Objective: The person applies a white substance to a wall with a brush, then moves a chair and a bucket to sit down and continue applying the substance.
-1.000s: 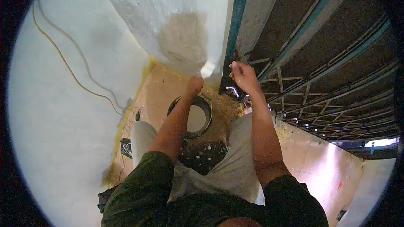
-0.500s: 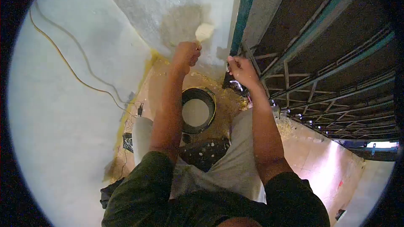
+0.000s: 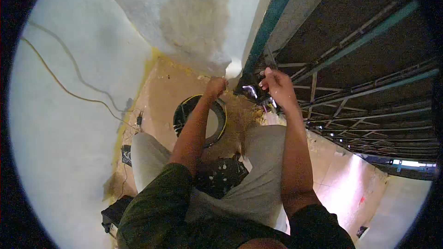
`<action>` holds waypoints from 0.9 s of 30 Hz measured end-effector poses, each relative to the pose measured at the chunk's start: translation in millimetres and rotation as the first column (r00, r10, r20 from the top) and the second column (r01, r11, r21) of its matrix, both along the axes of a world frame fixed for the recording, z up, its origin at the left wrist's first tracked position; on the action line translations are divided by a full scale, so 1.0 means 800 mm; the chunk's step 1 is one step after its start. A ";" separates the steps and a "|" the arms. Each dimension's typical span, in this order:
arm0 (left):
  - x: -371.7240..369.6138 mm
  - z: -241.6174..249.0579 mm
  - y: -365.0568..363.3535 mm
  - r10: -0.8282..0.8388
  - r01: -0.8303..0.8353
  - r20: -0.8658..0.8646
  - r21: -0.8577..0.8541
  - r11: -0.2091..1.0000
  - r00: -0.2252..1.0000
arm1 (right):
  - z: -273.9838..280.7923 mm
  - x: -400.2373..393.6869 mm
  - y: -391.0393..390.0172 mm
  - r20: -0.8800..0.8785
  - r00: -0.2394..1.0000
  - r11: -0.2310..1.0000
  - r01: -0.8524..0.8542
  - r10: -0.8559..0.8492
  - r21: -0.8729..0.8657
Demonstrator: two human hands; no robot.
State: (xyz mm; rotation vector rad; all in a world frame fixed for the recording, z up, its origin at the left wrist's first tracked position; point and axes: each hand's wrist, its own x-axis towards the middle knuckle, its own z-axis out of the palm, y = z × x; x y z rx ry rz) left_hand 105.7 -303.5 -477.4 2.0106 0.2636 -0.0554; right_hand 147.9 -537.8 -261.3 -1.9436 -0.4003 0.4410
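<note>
My left hand (image 3: 216, 86) is closed round the handle of a paintbrush (image 3: 234, 68), its white-coated head low against the pale wall (image 3: 138, 0), beside the teal-edged frame. Above and to the left, a darker, damp-looking patch (image 3: 196, 20) marks that wall. Below my left forearm stands a black bucket (image 3: 179, 119) holding whitish paint (image 3: 213, 123), partly covered by the arm. My right hand (image 3: 279, 87) is raised beside the folding metal gate (image 3: 314, 80), fingers curled and thumb tip close to the index finger; I cannot tell what they hold, if anything.
A teal post (image 3: 272, 20) runs up between wall and gate. A yellow cable (image 3: 69, 88) hangs along the left wall to a black plug (image 3: 139, 119). Between my knees lies a dark, paint-spotted thing (image 3: 221, 175). Debris and shiny scraps (image 3: 249, 92) lie near the gate's foot.
My left hand has brought the paintbrush down the wall and slightly right, towards the corner by the post. My right hand has shifted a little right and down, its fingers somewhat looser. The view has also shifted.
</note>
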 end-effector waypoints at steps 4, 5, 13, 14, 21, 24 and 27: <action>0.004 -0.048 0.001 -0.122 0.126 -0.029 0.255 0.959 0.992 | -0.012 0.009 0.008 -0.013 0.999 0.999 -0.033 0.033 0.026; 0.003 -0.058 0.003 -0.122 0.126 -0.033 0.245 0.961 0.992 | -0.012 0.006 0.014 -0.019 0.999 0.998 -0.046 0.047 0.049; 0.005 -0.077 -0.034 0.244 -0.097 -0.393 0.358 0.929 0.886 | -0.008 0.000 0.050 0.015 0.995 0.995 -0.102 0.103 -0.022; 0.009 -0.093 -0.041 0.246 -0.100 -0.392 0.356 0.929 0.886 | -0.008 0.002 0.052 -0.006 0.994 0.992 -0.112 0.112 -0.049; 0.001 -0.037 -0.039 0.070 0.023 -0.172 0.488 0.873 0.983 | -0.017 0.005 0.043 0.000 0.994 0.993 -0.112 0.112 -0.023; -0.021 0.015 -0.035 0.031 -0.018 -0.022 0.451 0.892 0.999 | -0.009 -0.001 0.042 -0.054 0.997 0.998 -0.063 0.063 -0.009; -0.022 0.042 -0.020 0.133 -0.135 0.026 0.246 0.960 0.991 | -0.007 -0.004 0.038 -0.002 0.998 0.998 -0.063 0.063 0.013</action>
